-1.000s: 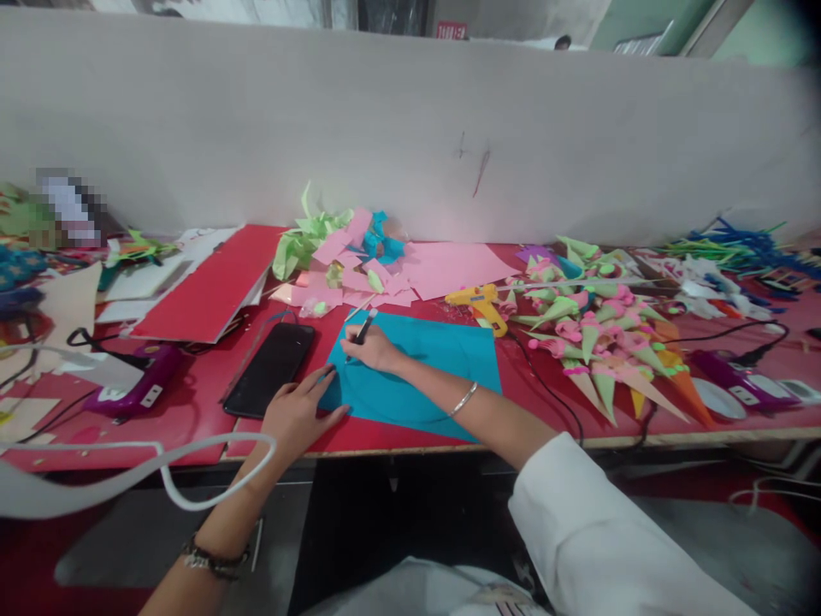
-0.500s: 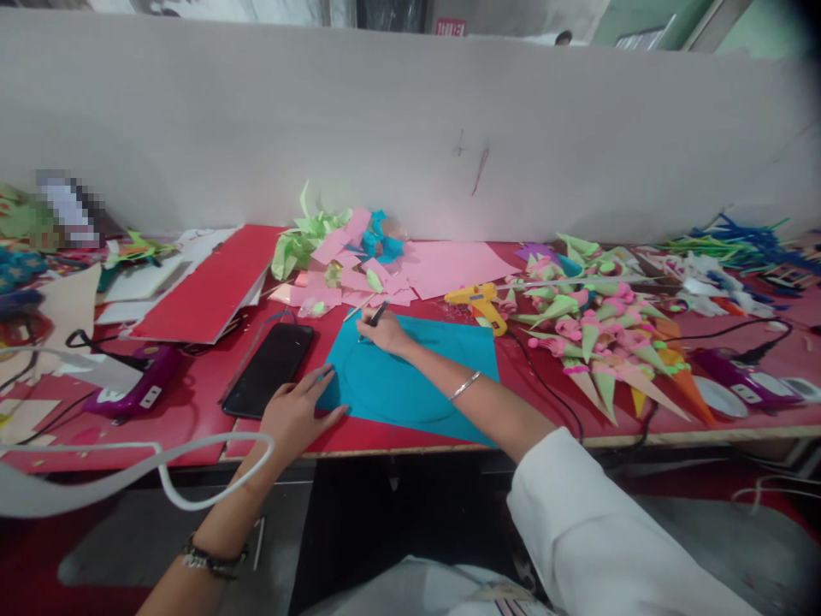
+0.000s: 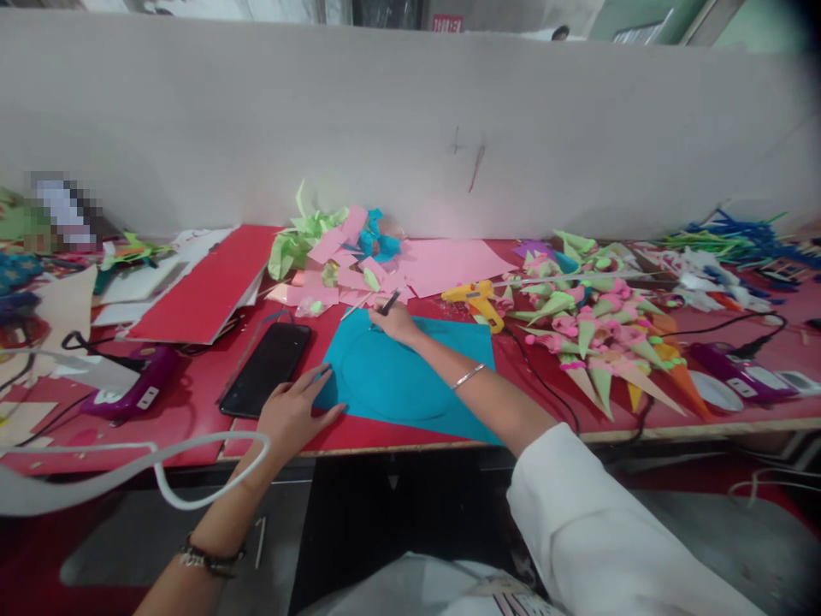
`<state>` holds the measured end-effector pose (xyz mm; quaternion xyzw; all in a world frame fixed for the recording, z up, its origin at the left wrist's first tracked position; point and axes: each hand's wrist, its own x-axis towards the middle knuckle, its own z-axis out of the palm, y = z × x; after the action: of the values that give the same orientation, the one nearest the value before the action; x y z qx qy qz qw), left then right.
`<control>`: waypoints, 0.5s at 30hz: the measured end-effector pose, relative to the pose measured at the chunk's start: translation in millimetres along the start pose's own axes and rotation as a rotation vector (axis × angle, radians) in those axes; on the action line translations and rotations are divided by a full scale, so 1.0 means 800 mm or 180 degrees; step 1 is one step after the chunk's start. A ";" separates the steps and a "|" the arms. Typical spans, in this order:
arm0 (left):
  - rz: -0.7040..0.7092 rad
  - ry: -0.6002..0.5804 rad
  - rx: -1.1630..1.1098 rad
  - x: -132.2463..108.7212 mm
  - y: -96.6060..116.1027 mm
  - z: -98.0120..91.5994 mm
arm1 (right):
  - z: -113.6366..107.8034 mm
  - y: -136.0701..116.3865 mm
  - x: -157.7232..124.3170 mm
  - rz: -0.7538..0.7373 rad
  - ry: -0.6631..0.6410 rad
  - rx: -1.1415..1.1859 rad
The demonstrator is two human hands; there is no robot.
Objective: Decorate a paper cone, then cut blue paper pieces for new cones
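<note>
A blue sheet of paper point(image 3: 468, 342) lies on the red table in front of me, with a large, faint round outline on it. My right hand point(image 3: 394, 323) is closed around a dark pen point(image 3: 390, 302), its tip down at the upper left part of the outline. My left hand point(image 3: 295, 406) rests with spread fingers at the sheet's left edge, the fingertips on the paper. Just beyond that hand lies a black smartphone point(image 3: 266, 368).
A yellow glue gun point(image 3: 475, 301) lies behind the sheet. Paper cones point(image 3: 599, 342) are heaped to the right, and pink and green paper scraps point(image 3: 330, 244) at the back. Purple power strips point(image 3: 132, 389) stand on both sides. A white cable point(image 3: 211, 496) crosses before my left forearm.
My right hand has moved slightly to the right along the outline with the pen. The left hand stays in place on the sheet.
</note>
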<state>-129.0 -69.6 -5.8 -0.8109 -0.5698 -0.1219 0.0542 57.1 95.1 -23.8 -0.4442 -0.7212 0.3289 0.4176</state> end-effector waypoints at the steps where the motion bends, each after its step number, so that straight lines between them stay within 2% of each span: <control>1: -0.0002 0.0007 -0.0005 0.000 0.000 0.000 | -0.002 0.002 0.000 0.0001 0.0020 -0.0005; 15: -0.0019 -0.0025 -0.0055 0.000 0.002 -0.002 | -0.033 0.015 -0.002 0.0077 0.0273 -0.0054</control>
<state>-128.1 -70.2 -4.3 -0.8101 -0.5713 -0.1239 0.0446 85.4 100.8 -23.2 -0.4701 -0.7000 0.3085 0.4403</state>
